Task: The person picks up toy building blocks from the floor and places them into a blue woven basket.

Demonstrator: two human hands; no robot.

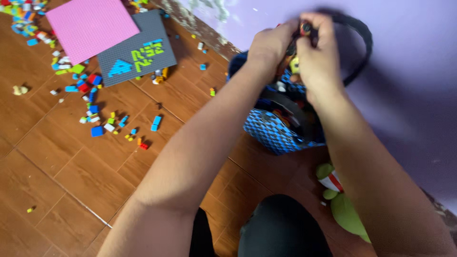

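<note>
Upper right of the frame: left hand (pixel 269 45) and right hand (pixel 318 50), both closed around a small dark object (pixel 305 29), over a blue patterned bag (pixel 273 126). Loose building bricks (pixel 97 121) and two baseplates, pink (pixel 90 26) and grey (pixel 138 50), lie at upper left.

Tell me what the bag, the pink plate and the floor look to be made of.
Bag: probably woven fabric or plastic strips, going by its blue-and-black checker weave and floppy black handle. Pink plate: seemingly hard matt plastic, flat with a fine studded grid. Floor: likely glazed tile with a wood look, showing grout lines and slight sheen.
</note>
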